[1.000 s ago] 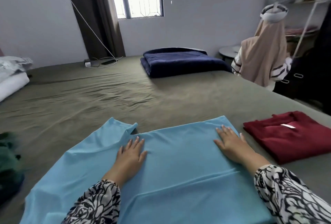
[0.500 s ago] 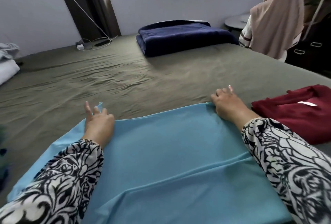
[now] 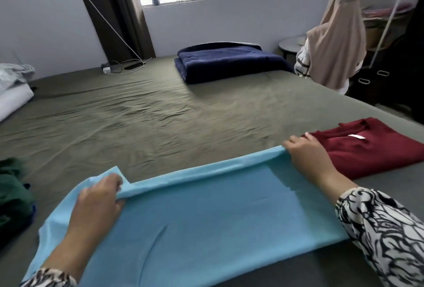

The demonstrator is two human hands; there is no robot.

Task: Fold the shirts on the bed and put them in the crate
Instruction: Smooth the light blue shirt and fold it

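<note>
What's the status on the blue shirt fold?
Left hand and right hand each grip the blue shirt far edge, lifted. Red shirt folded beside the right hand. No crate in view.

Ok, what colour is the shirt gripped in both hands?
Light blue shirt, plain, clearest in the head view.

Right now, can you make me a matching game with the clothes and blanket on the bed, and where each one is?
Things:
1. light blue shirt
2. dark red shirt
3. navy blanket
4. green clothes

Places or states:
A. folded, at the far end of the bed near the window
B. bunched at the left edge of the view
C. far edge held up by the left hand and right hand
D. folded flat, beside the right hand

Pairs: 1-C, 2-D, 3-A, 4-B
</note>
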